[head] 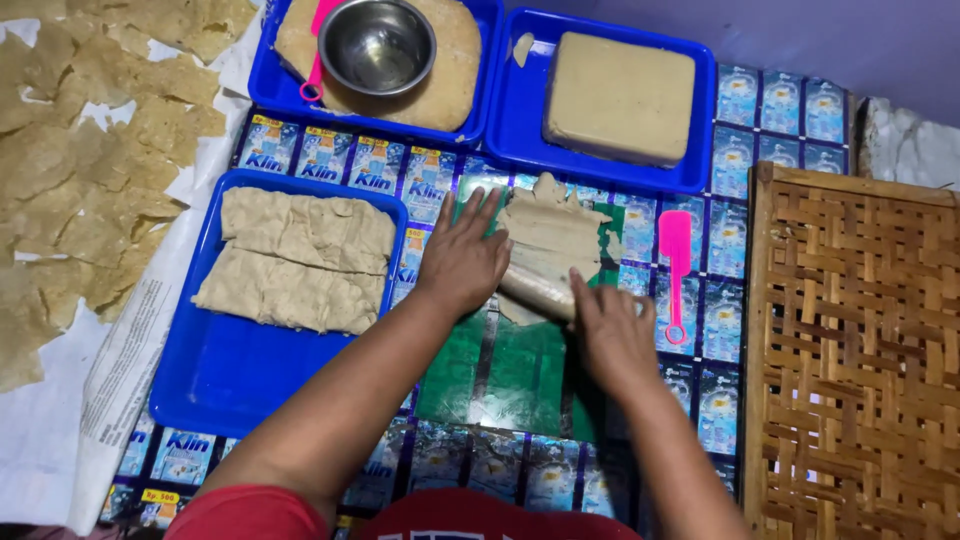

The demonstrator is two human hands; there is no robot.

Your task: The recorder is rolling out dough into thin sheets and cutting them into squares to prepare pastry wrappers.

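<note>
Dough sheet (550, 235) | under rolling pin (535, 290) | fingers (478, 215) on both

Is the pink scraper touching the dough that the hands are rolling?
Apart. The head view shows the pink scraper lying right of the rolled dough sheet, with a strip of patterned mat between them.

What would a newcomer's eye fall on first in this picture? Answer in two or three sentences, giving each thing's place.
In the middle, the left hand and right hand press a rolling pin over pale dough on a green sheet. Bright blue trays of dough sit to the left and above, one holding a steel bowl. A pink scraper lies to the right.
</note>
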